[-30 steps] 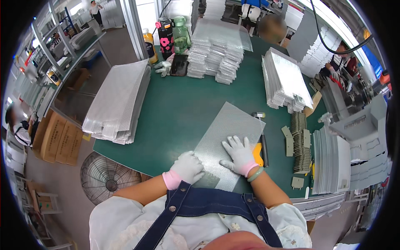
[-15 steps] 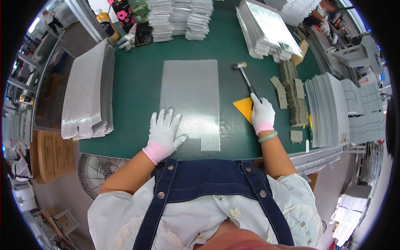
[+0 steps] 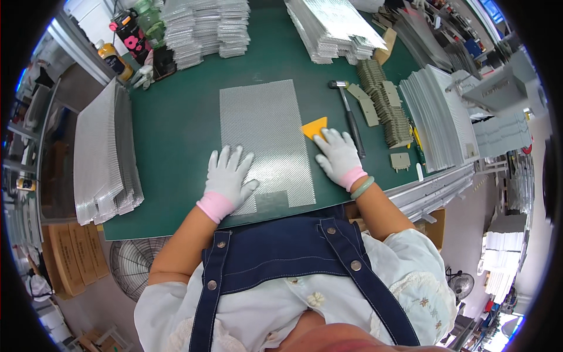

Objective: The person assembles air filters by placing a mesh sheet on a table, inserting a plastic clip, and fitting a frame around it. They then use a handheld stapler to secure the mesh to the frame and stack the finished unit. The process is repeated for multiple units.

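Observation:
A silvery translucent sheet with a fine ribbed texture (image 3: 261,123) lies flat on the green tabletop in front of me, with a notch in its near edge. My left hand (image 3: 227,179), in a white glove with a pink cuff, rests spread on the sheet's near left part. Just right of the sheet is a yellow scraper (image 3: 315,126). My right hand (image 3: 340,155), gloved the same way, has its fingertips at the scraper's near edge, fingers apart and not wrapped round it. A hammer with a black handle (image 3: 354,130) lies on the table beyond that hand.
Beige plastic parts (image 3: 384,105) stand in a row at the right, beside a stack of pale sheets (image 3: 435,120). Ribbed sheets are piled at the left (image 3: 102,155), the back (image 3: 205,29) and the back right (image 3: 334,29). Bottles (image 3: 114,60) stand far left.
My right hand has let go of the hammer, which now lies nearer the beige parts, and has moved left to the scraper. My left hand stays on the sheet. The whole view has shifted.

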`<state>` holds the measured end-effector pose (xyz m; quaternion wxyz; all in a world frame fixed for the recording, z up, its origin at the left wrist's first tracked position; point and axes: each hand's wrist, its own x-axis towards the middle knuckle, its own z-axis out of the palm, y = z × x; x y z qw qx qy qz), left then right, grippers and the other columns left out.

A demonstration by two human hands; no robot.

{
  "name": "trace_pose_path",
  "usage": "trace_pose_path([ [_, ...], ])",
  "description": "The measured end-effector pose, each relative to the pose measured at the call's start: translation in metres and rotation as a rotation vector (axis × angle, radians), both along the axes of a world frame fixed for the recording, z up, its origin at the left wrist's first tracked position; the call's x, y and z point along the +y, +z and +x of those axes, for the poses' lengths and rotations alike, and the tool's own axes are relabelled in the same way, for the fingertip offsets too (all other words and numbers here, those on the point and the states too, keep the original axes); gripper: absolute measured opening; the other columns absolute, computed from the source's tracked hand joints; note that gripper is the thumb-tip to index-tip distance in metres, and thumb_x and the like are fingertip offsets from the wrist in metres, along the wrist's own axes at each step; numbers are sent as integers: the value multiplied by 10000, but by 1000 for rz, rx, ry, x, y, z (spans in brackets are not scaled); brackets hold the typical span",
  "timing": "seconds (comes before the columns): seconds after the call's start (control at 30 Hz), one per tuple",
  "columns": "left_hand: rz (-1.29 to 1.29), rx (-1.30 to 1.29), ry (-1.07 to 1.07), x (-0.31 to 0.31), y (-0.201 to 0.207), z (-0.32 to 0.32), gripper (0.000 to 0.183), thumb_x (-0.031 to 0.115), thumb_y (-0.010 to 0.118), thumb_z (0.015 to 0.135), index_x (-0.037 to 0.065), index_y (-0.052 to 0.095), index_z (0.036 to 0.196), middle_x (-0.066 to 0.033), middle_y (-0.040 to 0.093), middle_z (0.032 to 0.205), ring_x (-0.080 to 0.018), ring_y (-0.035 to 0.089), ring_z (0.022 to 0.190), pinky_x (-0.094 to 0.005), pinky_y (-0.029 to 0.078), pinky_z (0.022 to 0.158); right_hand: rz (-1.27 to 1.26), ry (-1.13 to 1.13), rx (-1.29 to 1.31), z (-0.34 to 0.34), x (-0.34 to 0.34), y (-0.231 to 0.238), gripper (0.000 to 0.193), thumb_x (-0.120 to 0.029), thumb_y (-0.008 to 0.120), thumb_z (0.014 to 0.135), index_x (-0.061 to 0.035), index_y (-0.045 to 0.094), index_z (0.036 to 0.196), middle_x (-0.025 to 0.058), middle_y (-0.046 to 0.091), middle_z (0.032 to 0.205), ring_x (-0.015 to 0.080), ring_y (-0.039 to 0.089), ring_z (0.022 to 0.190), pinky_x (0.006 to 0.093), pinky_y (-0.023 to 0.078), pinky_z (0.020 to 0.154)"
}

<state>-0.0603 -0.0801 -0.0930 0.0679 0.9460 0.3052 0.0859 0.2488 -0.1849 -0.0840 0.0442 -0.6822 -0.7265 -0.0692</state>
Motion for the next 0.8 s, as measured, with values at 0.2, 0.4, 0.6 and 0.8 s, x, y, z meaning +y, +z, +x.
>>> trace_pose_path([
  [0.2,11,-54,112,-13,-2,15,631,478,564,878,103,500,1381,-225,450,1425,-441,346,1348,-565,194,1140,147,-6,449,30,70,42,378,-318,617,903,-37,657,1152,194,643,1193,346,598,1132,413,426,1018],
  [0.4,6,-201,38,6,-4,-1,532,438,603,848,136,599,1286,-181,548,1310,-395,468,1214,-566,260,1099,359,-90,935,22,291,171,580,-447,537,954,5,557,1317,203,581,1329,322,496,1290,383,363,1085],
  [0.6,8,-201,21,18,-6,-5,496,443,618,839,162,625,1247,-155,575,1279,-361,533,1123,-555,287,1077,-108,-517,1278,24,432,188,892,-632,630,844,3,409,1431,223,517,1389,397,516,1243,544,422,1008],
  [0.8,-42,-208,-9,19,-6,-3,479,437,627,842,181,624,1247,-160,571,1283,-381,534,1148,-555,319,1070,396,-37,1256,38,485,200,409,-247,711,877,-13,610,1197,141,666,1076,260,649,894,414,543,773],
])
